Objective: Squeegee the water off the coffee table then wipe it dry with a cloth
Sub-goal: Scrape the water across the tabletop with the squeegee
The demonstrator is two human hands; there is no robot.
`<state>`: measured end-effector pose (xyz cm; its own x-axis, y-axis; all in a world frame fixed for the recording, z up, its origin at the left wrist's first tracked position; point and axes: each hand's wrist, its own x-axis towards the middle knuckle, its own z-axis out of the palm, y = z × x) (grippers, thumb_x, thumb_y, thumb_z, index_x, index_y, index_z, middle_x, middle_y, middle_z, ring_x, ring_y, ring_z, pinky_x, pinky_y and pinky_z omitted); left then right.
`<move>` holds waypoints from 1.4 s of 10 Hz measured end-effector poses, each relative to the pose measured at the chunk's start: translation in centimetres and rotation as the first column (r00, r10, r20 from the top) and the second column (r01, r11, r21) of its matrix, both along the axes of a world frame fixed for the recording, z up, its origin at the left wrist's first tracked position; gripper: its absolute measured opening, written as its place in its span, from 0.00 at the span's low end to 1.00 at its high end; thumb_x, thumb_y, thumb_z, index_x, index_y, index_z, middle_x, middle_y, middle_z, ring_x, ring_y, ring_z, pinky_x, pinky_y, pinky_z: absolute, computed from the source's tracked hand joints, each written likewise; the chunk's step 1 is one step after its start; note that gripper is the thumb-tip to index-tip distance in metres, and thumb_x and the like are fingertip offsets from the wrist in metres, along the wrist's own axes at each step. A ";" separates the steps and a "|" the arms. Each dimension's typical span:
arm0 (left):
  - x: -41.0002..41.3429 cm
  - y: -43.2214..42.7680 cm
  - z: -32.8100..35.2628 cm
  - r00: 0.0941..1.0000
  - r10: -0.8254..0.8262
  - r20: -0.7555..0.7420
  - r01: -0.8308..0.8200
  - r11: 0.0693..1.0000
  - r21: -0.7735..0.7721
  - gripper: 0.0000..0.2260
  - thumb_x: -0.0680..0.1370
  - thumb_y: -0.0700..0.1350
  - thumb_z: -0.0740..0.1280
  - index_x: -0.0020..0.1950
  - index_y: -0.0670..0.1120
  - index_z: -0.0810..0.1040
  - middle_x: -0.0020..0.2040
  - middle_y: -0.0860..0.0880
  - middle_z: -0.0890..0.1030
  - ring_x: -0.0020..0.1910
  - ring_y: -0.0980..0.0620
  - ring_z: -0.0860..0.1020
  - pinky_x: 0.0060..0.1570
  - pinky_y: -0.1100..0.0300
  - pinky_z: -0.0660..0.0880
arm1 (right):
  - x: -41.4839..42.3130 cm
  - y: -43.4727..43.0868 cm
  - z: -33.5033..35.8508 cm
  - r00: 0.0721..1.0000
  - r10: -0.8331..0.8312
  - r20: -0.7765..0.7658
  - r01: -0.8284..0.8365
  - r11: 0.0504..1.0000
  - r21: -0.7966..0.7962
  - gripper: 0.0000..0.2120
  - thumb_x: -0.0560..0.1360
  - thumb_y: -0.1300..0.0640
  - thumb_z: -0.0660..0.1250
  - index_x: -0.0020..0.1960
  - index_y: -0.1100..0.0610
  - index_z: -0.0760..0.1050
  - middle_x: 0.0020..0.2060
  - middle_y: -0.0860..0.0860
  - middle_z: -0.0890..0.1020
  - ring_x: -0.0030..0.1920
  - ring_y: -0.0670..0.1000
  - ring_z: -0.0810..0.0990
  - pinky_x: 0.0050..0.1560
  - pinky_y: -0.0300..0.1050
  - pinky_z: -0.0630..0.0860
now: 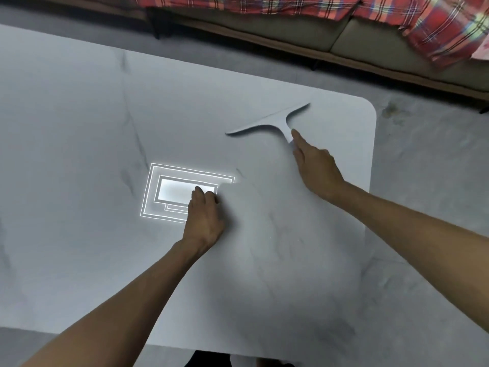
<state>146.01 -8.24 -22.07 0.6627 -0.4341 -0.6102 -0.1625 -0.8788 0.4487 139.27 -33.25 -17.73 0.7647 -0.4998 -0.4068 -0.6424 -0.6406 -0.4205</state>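
2 hands are out over the pale tabletop [79, 115]. The right hand [316, 168] has its fingers [296, 136] wrapped round the handle of the squeegee [270, 123], with 1 finger lying straight along it, likely to press the blade flat. The squeegee sits near the far right corner, its long blade down on the top, so the water can be pulled toward the edge. The left hand [205, 218] holds nothing; its fingers are curled and rest on the top, probably to steady the body. A bright light shape [169, 192] shines just by that hand (a lamp's reflection, I think). I cannot see any cloth. The sofa [291, 35] with a red checked blanket [436, 27] is behind
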 end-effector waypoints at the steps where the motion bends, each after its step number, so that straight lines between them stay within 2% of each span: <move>1: 0.2 -0.7 -0.3 0.998 -0.057 -0.025 0.058 0.997 0.052 0.23 0.72 0.35 0.65 0.67 0.34 0.68 0.71 0.32 0.61 0.70 0.33 0.64 0.68 0.41 0.65 | -4.8 0.5 1.3 0.997 0.042 -0.062 -0.037 0.996 0.082 0.23 0.84 0.51 0.51 0.77 0.41 0.53 0.38 0.48 0.78 0.40 0.53 0.79 0.42 0.45 0.71; 2: 0.8 -1.8 -0.4 0.992 -0.073 -0.107 0.085 0.990 0.115 0.27 0.74 0.39 0.65 0.71 0.35 0.63 0.74 0.32 0.55 0.73 0.33 0.58 0.71 0.40 0.61 | -11.9 0.8 1.7 0.958 0.162 -0.237 -0.144 0.985 0.091 0.27 0.83 0.52 0.53 0.73 0.33 0.42 0.45 0.44 0.79 0.42 0.47 0.78 0.51 0.46 0.77; 3: 1.1 -2.1 -0.5 0.987 -0.069 -0.145 0.092 0.983 0.161 0.28 0.75 0.41 0.64 0.73 0.36 0.61 0.75 0.32 0.53 0.75 0.32 0.55 0.73 0.41 0.58 | -14.0 0.6 3.2 0.950 0.213 -0.228 -0.197 0.976 0.089 0.31 0.83 0.54 0.55 0.70 0.31 0.38 0.49 0.44 0.80 0.46 0.45 0.79 0.57 0.43 0.76; 4: 1.1 -2.6 -1.4 0.989 -0.073 -0.132 0.100 0.973 0.209 0.26 0.75 0.41 0.55 0.71 0.33 0.59 0.70 0.27 0.59 0.70 0.23 0.56 0.72 0.38 0.56 | -13.8 -1.6 5.4 0.967 0.161 -0.198 -0.127 0.977 0.172 0.26 0.83 0.51 0.54 0.74 0.34 0.48 0.62 0.41 0.76 0.59 0.46 0.78 0.62 0.30 0.64; 5: 1.0 -2.8 -1.9 0.989 -0.057 -0.136 0.090 0.965 0.247 0.26 0.72 0.40 0.52 0.70 0.33 0.59 0.67 0.26 0.63 0.66 0.20 0.59 0.71 0.37 0.57 | -8.9 -5.0 4.4 0.996 0.028 -0.083 -0.023 0.998 0.057 0.23 0.83 0.49 0.53 0.77 0.43 0.57 0.63 0.52 0.79 0.59 0.56 0.79 0.57 0.36 0.67; 6: 0.4 -2.9 -2.1 0.983 -0.143 -0.115 0.169 0.951 0.258 0.28 0.73 0.41 0.53 0.72 0.33 0.56 0.68 0.24 0.60 0.68 0.17 0.49 0.71 0.35 0.51 | -1.0 -8.5 2.7 0.977 -0.211 -0.031 0.212 0.977 0.009 0.20 0.84 0.49 0.50 0.74 0.48 0.62 0.53 0.60 0.77 0.48 0.57 0.74 0.43 0.45 0.70; 7: 0.3 -2.9 -2.2 0.978 -0.166 -0.127 0.196 0.940 0.279 0.29 0.73 0.42 0.56 0.73 0.35 0.56 0.70 0.22 0.55 0.71 0.19 0.44 0.72 0.36 0.49 | 1.3 -9.3 1.4 0.943 -0.327 -0.052 0.329 0.944 0.022 0.16 0.83 0.51 0.48 0.68 0.48 0.64 0.47 0.56 0.71 0.46 0.55 0.69 0.36 0.44 0.68; 8: 0.4 -3.3 -2.1 0.982 -0.122 -0.147 0.157 0.952 0.264 0.30 0.71 0.41 0.58 0.73 0.37 0.56 0.71 0.22 0.52 0.71 0.20 0.44 0.72 0.36 0.50 | 0.2 -6.0 0.7 0.949 -0.295 -0.109 0.289 0.955 -0.068 0.21 0.84 0.52 0.46 0.77 0.52 0.56 0.55 0.61 0.77 0.54 0.62 0.76 0.53 0.55 0.74; 9: 0.5 -3.6 -1.9 0.983 -0.122 -0.140 0.155 0.953 0.262 0.29 0.72 0.41 0.57 0.73 0.37 0.57 0.71 0.24 0.54 0.71 0.20 0.47 0.71 0.35 0.51 | -3.6 -2.5 1.0 0.944 -0.279 -0.176 0.271 0.960 -0.070 0.23 0.84 0.51 0.47 0.79 0.48 0.51 0.63 0.61 0.76 0.61 0.65 0.75 0.60 0.53 0.69; 10: 0.7 -3.5 -1.3 0.981 -0.119 -0.156 0.158 0.950 0.270 0.32 0.74 0.46 0.64 0.76 0.40 0.59 0.75 0.30 0.50 0.75 0.29 0.49 0.73 0.38 0.53 | -10.5 1.7 3.1 0.937 -0.216 -0.274 0.226 0.974 0.005 0.25 0.84 0.50 0.47 0.79 0.43 0.45 0.58 0.59 0.80 0.53 0.60 0.80 0.54 0.45 0.72; 11: 1.0 -3.5 -1.0 0.981 -0.114 -0.159 0.154 0.952 0.265 0.33 0.72 0.49 0.65 0.75 0.40 0.60 0.75 0.31 0.50 0.75 0.31 0.52 0.73 0.39 0.55 | -13.9 3.0 4.8 0.912 -0.145 -0.385 0.180 0.982 0.056 0.25 0.83 0.51 0.47 0.78 0.43 0.45 0.53 0.57 0.81 0.47 0.57 0.81 0.48 0.45 0.75; 12: 1.2 -2.8 -0.6 0.983 -0.162 -0.086 0.177 0.961 0.211 0.23 0.72 0.43 0.60 0.66 0.38 0.65 0.69 0.30 0.63 0.66 0.32 0.63 0.64 0.45 0.66 | -13.5 1.2 6.2 0.882 -0.131 -0.452 0.196 0.976 0.099 0.23 0.83 0.48 0.47 0.78 0.42 0.50 0.63 0.54 0.78 0.54 0.55 0.80 0.52 0.39 0.71; 13: 0.4 -2.1 -0.2 0.965 -0.258 -0.046 0.262 0.948 0.180 0.20 0.71 0.41 0.58 0.63 0.39 0.65 0.63 0.32 0.69 0.61 0.35 0.67 0.58 0.49 0.68 | -10.5 -2.3 5.6 0.924 -0.184 -0.335 0.201 0.979 0.017 0.22 0.83 0.47 0.47 0.77 0.46 0.57 0.63 0.59 0.77 0.56 0.59 0.79 0.55 0.42 0.71; 14: -2.6 -0.8 -0.1 0.920 -0.380 -0.095 0.391 0.900 0.193 0.25 0.72 0.43 0.61 0.68 0.38 0.63 0.66 0.30 0.65 0.66 0.32 0.64 0.66 0.47 0.65 | -4.9 -7.8 4.2 0.948 -0.286 -0.143 0.276 0.957 -0.084 0.19 0.83 0.54 0.48 0.72 0.54 0.61 0.55 0.65 0.78 0.50 0.64 0.78 0.50 0.55 0.76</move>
<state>143.45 -9.07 -22.13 0.4322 -0.5115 -0.7427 -0.4879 -0.8253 0.2844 134.40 -41.09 -13.51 0.5210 -0.7134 -0.4687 -0.8534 -0.4464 -0.2693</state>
